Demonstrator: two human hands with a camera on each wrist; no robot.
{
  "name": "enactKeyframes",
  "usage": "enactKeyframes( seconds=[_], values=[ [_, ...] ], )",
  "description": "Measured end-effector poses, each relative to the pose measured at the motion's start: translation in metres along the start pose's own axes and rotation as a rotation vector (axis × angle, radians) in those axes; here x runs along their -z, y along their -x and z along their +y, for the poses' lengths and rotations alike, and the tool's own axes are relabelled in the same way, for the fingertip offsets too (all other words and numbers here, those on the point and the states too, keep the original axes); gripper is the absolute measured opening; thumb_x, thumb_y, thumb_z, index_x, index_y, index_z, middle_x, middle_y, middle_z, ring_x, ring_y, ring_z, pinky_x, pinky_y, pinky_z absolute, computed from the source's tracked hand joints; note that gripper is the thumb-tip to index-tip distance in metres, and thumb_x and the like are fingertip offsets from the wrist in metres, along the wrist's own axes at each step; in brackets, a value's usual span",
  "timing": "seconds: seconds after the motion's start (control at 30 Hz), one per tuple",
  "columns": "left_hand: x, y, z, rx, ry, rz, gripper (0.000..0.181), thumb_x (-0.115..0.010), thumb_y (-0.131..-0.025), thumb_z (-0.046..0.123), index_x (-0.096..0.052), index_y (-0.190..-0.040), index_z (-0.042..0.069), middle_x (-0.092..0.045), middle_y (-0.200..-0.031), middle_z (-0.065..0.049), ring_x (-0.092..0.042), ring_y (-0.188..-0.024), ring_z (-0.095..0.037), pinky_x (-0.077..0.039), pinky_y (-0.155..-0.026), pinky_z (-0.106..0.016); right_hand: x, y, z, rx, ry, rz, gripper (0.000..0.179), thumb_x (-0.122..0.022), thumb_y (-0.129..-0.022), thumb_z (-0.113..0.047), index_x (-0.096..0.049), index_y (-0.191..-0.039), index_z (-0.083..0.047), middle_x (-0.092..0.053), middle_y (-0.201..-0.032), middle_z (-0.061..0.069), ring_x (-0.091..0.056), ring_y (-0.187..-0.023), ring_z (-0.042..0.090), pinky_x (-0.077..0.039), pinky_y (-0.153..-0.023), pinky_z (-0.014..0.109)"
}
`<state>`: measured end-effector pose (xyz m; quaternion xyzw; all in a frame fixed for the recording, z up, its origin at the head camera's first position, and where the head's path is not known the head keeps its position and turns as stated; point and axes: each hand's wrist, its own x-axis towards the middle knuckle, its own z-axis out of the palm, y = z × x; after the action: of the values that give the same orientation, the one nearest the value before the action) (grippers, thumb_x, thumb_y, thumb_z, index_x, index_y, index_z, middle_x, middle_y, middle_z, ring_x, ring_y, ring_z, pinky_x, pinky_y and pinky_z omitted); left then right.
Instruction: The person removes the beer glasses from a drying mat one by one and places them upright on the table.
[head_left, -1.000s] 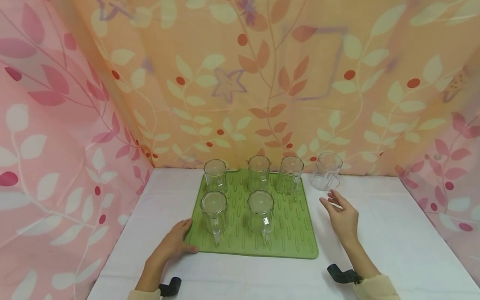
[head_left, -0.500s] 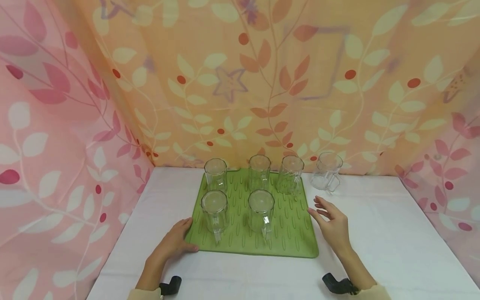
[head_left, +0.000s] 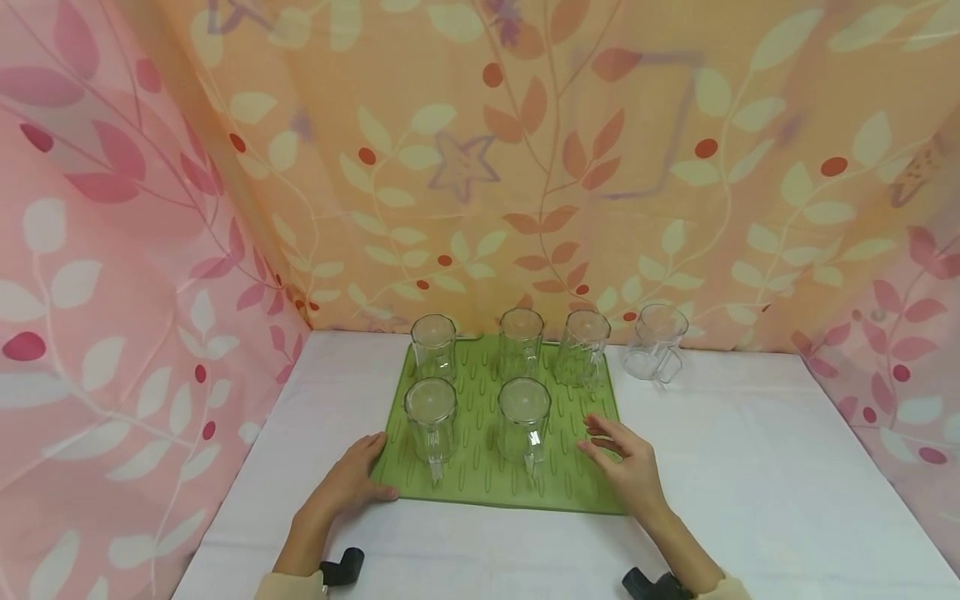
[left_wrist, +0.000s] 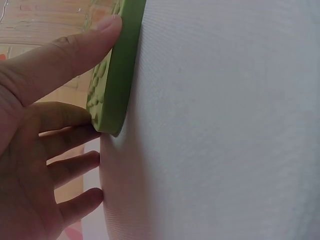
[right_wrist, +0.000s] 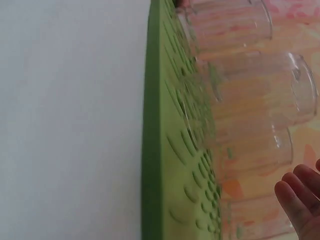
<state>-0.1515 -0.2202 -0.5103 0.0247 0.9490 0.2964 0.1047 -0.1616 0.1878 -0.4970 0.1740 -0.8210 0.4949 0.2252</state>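
Left hand [head_left: 352, 477] spread at the mat [head_left: 480, 490] corner, right hand [head_left: 628, 468] loose — glass mug [head_left: 519, 427] left of it looks slick, breakable; I'd grab its handle [head_left: 534, 457].

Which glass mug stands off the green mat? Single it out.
The rightmost mug in the head view: it stands on the white tabletop; the other five mugs stand on the green mat.

My left arm [head_left: 303, 533] reaches forward and inward, my left thumb [left_wrist: 65, 60] stretched well apart from my loosely spread left fingers [left_wrist: 76, 167], while my right arm [head_left: 686, 546] slants forward and leftward, my right fingers [head_left: 611, 430] relaxed, slightly bent, their tips apart from my right thumb [head_left: 597, 455].
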Motion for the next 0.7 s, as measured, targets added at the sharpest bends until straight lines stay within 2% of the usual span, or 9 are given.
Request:
enactKeyframes(
  seconds=[0.13, 0.23, 0.3, 0.4, 0.5, 0.7],
  values=[
    [0.0, 0.0, 0.0, 0.002, 0.006, 0.0, 0.101, -0.09, -0.064, 0.023, -0.038, -0.145, -0.006, -0.037, -0.15, -0.03, -0.03, -0.14, -0.05, -0.029, -0.112, -0.064, -0.009, 0.001, -0.022, 0.005, -0.035, -0.042, 0.041, -0.076, -0.073, 0.012, -0.067, -0.113, 0.008, -0.072, -0.101, 0.02, -0.062, -0.094, -0.008, -0.061, -0.073, 0.032],
    [-0.001, -0.001, 0.0, 0.013, 0.012, 0.0, 0.101, -0.09, -0.064, 0.023, -0.038, -0.145, -0.006, -0.037, -0.15, -0.03, -0.03, -0.14, -0.05, -0.029, -0.112, -0.065, -0.016, 0.003, -0.03, 0.018, -0.075, -0.071, 0.038, -0.075, -0.072, 0.014, -0.066, -0.109, 0.013, -0.071, -0.098, 0.023, -0.063, -0.093, -0.007, -0.061, -0.07, 0.037],
    [-0.001, -0.001, -0.001, 0.019, 0.017, 0.0, 0.101, -0.09, -0.064, 0.023, -0.038, -0.146, -0.005, -0.036, -0.15, -0.03, -0.029, -0.141, -0.05, -0.028, -0.112, -0.065, -0.022, 0.007, -0.026, 0.038, -0.108, -0.08, 0.037, -0.074, -0.071, 0.016, -0.065, -0.107, 0.015, -0.07, -0.096, 0.026, -0.065, -0.091, -0.002, -0.062, -0.07, 0.036],
    [-0.003, -0.002, -0.002, 0.023, 0.02, -0.005, 0.101, -0.09, -0.064, 0.024, -0.038, -0.146, -0.005, -0.035, -0.151, -0.03, -0.029, -0.141, -0.05, -0.028, -0.112, -0.065, -0.033, 0.013, -0.014, 0.065, -0.147, -0.089, 0.036, -0.074, -0.07, 0.017, -0.066, -0.105, 0.015, -0.07, -0.095, 0.028, -0.071, -0.085, 0.014, -0.061, -0.07, 0.028],
    [-0.003, -0.001, -0.002, 0.021, 0.024, -0.004, 0.101, -0.089, -0.064, 0.024, -0.037, -0.146, -0.005, -0.035, -0.15, -0.031, -0.029, -0.14, -0.05, -0.028, -0.113, -0.065, -0.042, 0.018, -0.004, 0.043, -0.179, -0.111, 0.033, -0.075, -0.073, 0.013, -0.068, -0.105, 0.011, -0.071, -0.096, 0.025, -0.072, -0.083, 0.025, -0.06, -0.072, 0.023],
    [-0.002, -0.001, -0.002, 0.011, 0.02, -0.001, 0.101, -0.089, -0.064, 0.023, -0.037, -0.146, -0.006, -0.036, -0.15, -0.03, -0.03, -0.14, -0.05, -0.029, -0.113, -0.063, -0.052, 0.019, -0.002, -0.023, -0.242, -0.176, 0.027, -0.075, -0.08, -0.002, -0.07, -0.106, 0.005, -0.072, -0.099, 0.02, -0.072, -0.085, 0.021, -0.061, -0.075, 0.026]
  ],
)
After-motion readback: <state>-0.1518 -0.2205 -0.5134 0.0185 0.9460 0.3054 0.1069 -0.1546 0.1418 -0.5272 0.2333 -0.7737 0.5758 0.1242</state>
